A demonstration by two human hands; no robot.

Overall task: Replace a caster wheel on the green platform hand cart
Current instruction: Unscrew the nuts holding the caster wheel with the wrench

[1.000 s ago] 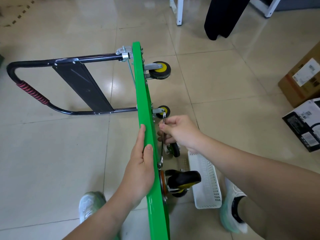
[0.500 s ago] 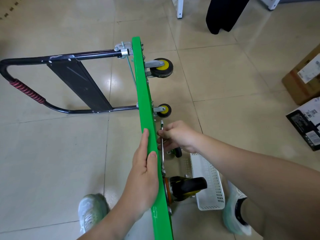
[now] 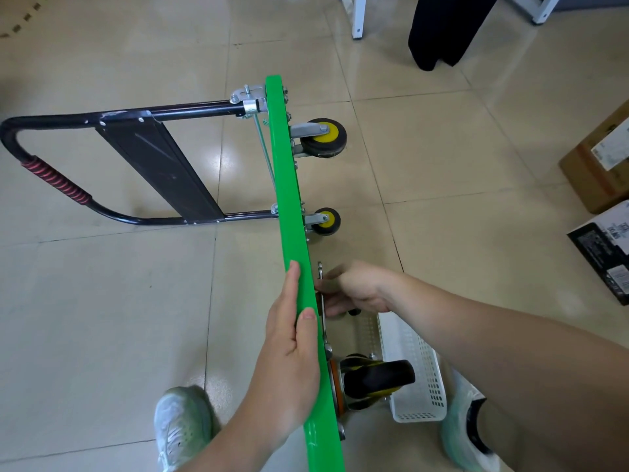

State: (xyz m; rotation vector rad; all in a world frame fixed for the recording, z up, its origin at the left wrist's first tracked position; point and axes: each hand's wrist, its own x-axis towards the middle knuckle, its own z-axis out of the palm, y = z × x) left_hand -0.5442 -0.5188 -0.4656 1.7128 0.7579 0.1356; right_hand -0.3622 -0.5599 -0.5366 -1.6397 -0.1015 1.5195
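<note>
Since a moment ago the right hand (image 3: 357, 287) has slid down the side of the green cart (image 3: 289, 206), toward the person, and the wrench (image 3: 320, 272) came with it. The wrench's top end now sits further from the small yellow wheel (image 3: 326, 221) than before. The fingers are curled round the wrench and hold it. The left hand (image 3: 292, 352) has stayed put. It lies along the cart's thin top edge, just across from the right hand, with fingers straight and thumb flat on the green.

The cart stands on its side on the floor, and its black handle (image 3: 119, 165) sticks out on the left hand's side. The black caster wheel (image 3: 377, 379) sits just below the wrench, across the edge from the left wrist. A white basket (image 3: 415, 369) lies under the right forearm.

The right hand's fingertips are hidden behind the wrench and the cart edge. It is hard to make out where the wrench's lower end meets the cart. A little dark thing (image 3: 354, 312) peeks out under the right hand — earlier more of it showed. The cart's near end is cut off at the bottom.
</note>
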